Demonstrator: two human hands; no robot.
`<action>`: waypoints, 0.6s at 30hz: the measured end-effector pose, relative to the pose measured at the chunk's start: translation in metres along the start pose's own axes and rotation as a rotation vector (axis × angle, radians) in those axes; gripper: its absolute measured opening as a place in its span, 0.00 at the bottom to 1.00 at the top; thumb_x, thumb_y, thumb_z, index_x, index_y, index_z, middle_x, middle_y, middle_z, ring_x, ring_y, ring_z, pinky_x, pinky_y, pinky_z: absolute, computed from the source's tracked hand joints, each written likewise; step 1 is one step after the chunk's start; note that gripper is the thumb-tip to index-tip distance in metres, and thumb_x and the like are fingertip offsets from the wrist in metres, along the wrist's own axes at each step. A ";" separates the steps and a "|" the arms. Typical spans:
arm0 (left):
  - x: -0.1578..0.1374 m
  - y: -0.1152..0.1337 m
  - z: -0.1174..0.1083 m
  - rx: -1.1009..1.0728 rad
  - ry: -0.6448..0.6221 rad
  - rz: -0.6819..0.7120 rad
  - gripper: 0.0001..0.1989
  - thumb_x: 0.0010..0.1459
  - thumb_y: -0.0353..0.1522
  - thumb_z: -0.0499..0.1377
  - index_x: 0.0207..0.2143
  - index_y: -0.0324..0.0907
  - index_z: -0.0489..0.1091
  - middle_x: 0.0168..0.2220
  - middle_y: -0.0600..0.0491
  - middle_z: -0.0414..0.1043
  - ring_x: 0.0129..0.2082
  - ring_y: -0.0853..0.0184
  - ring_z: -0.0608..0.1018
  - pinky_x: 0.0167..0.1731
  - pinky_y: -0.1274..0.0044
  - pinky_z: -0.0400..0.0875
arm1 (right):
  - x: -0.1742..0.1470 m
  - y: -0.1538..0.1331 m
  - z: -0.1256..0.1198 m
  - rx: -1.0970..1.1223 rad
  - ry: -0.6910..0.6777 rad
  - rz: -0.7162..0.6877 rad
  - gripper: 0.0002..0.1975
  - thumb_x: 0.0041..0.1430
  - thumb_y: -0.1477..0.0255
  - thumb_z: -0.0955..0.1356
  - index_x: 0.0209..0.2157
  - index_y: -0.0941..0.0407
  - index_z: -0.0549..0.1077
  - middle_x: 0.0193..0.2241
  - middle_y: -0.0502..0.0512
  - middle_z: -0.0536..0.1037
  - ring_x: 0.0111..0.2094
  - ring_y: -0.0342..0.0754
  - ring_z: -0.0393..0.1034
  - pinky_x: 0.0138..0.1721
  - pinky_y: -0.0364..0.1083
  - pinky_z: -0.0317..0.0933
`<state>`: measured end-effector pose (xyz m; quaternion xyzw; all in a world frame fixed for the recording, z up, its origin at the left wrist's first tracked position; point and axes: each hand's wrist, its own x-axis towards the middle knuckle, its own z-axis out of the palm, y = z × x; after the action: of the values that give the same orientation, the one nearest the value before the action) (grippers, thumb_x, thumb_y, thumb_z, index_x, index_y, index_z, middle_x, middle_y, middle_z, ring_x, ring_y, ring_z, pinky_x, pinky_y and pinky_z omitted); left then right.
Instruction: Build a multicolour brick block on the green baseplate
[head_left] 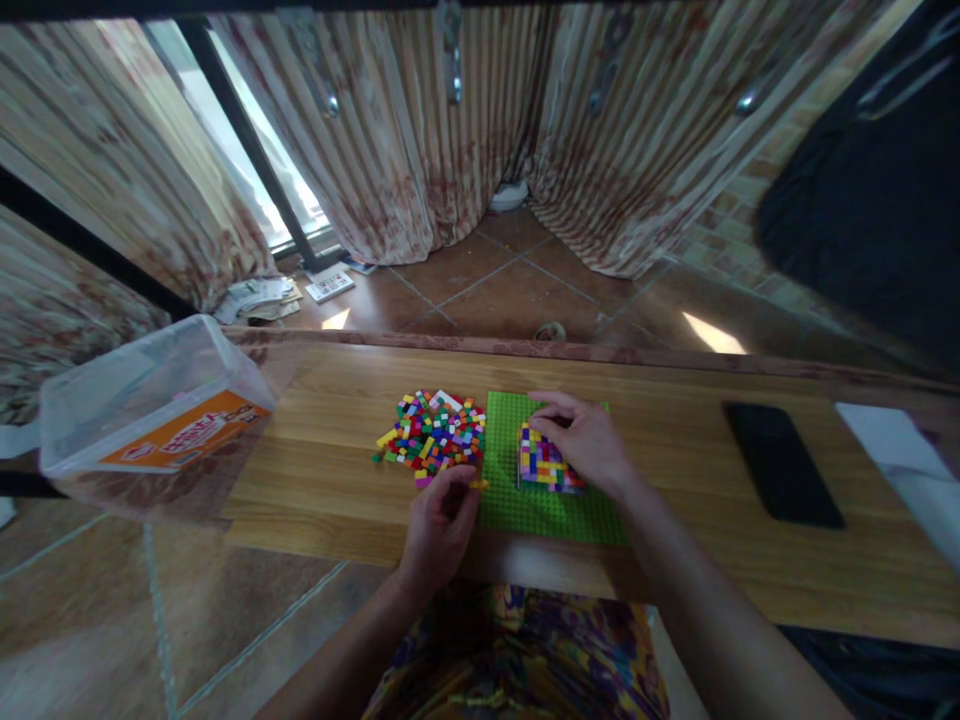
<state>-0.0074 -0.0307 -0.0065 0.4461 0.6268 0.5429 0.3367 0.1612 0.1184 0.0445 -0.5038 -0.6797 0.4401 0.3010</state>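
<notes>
A green baseplate (499, 515) lies on the wooden table, carrying a block built from many multicoloured toy bricks (541, 462). Over the far right part of that block is my right hand (581, 432), thumb and fingers pinched at its top edge; whatever sits between the fingertips is hidden. My left hand (441, 520) is closed near the plate's left edge, with a small yellow toy brick (478, 485) at its fingertips. Just beyond the left hand spreads a pile of loose bricks (435, 432) in many colours.
A clear plastic tub (157, 400) with an orange label stands at the table's left end. To the right lie a black phone-like slab (784, 465) and a white sheet (892, 450). Curtains (390, 130) hang beyond the table, and papers (259, 300) rest on the tiled floor.
</notes>
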 end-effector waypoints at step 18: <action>0.000 -0.001 0.001 -0.051 -0.024 -0.025 0.12 0.57 0.34 0.62 0.43 0.42 0.72 0.36 0.51 0.77 0.36 0.66 0.79 0.38 0.77 0.74 | 0.001 0.001 0.001 -0.009 -0.005 0.046 0.17 0.52 0.77 0.69 0.45 0.57 0.76 0.32 0.52 0.83 0.31 0.44 0.76 0.37 0.45 0.67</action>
<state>-0.0067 -0.0307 -0.0081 0.4361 0.6139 0.5492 0.3623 0.1603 0.1193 0.0427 -0.5196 -0.6705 0.4452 0.2869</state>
